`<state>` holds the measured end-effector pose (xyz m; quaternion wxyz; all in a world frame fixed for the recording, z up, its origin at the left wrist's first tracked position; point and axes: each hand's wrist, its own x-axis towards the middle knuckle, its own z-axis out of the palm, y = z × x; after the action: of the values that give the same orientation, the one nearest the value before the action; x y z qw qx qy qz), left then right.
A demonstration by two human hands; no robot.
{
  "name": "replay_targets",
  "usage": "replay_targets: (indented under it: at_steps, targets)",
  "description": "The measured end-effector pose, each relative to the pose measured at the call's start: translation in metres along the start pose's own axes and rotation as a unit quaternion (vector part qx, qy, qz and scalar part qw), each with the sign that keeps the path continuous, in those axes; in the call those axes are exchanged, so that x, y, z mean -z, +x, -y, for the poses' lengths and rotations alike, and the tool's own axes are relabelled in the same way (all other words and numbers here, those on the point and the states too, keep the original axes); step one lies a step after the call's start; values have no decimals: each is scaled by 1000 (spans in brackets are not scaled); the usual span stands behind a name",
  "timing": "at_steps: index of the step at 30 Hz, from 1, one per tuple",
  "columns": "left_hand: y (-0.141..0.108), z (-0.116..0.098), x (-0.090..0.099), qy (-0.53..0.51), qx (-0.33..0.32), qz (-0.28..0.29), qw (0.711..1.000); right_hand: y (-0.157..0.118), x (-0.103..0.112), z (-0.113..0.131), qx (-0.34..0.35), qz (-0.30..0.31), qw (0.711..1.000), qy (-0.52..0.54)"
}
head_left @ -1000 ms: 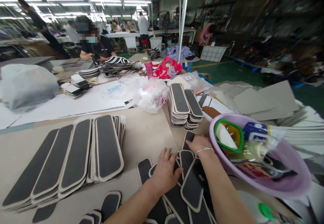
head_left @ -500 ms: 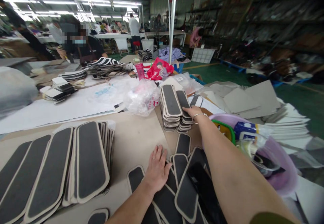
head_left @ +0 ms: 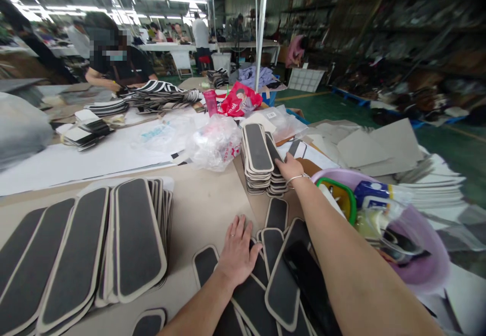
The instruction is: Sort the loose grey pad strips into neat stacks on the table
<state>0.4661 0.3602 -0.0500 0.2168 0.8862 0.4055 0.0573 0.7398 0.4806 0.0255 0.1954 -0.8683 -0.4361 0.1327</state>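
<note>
My left hand (head_left: 238, 254) lies flat with fingers stretched, on the brown board and the edge of loose dark panels (head_left: 283, 295) with pale borders. My right hand (head_left: 291, 168) reaches forward to the shorter right stack of small panels (head_left: 274, 146), its thumb at the top panel's edge. Its other fingers are partly hidden along the stack's far right side. A taller stack of the same rounded panels (head_left: 258, 149) stands against it on the left. A black phone-like object (head_left: 309, 280) lies on the loose panels under my right forearm.
Larger dark panels (head_left: 138, 240) lean in overlapping rows at the left. A purple basin (head_left: 436, 260) holding a green tray (head_left: 353, 202) stands right of my arm. Clear plastic bags (head_left: 216, 143) lie beyond the board. A co-worker (head_left: 121, 63) sits across the table.
My right hand and the small stack's top panel have shifted slightly, so more of that panel hides behind the taller stack. My left hand stays flat. The view has moved a little.
</note>
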Motion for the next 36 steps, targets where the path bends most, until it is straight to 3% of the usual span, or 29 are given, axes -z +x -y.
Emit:
replay_targets:
  at_steps: [6, 11, 15, 18, 22, 26, 28, 31, 34, 36]
  targets:
    - [0, -1, 1, 2, 6, 5, 1000, -18, 8, -1, 14, -2, 1000, -25]
    - [-1, -2, 6, -15, 3, 7, 1000, -90, 23, -8, 49, -52, 996, -57]
    - [-3, -3, 19, -44, 13, 49, 998, -162, 7, -18, 100, 45, 990, -86]
    - [-19, -8, 39, -44, 56, 24, 997, -200, -15, -22, 133, 119, 979, -101]
    - [-75, -13, 75, -75, 65, -23, 995, -226, -23, -21, 164, 172, 966, -105]
    - [-164, -6, 99, -100, 68, 3, 993, -257, -5, -19, 205, 152, 963, -84]
    - [-213, 0, 99, -98, 83, 33, 991, -288, 5, -16, 220, 157, 962, -52]
    - [-276, 7, 92, -100, 111, 48, 988, -351, 10, -8, 274, 218, 937, -12]
    - [-318, 17, 83, -65, 161, 17, 985, -408, 3, 8, 348, 233, 907, -44]
    - [-336, 28, 80, -28, 255, -1, 967, -432, -6, 23, 385, 239, 889, -69]
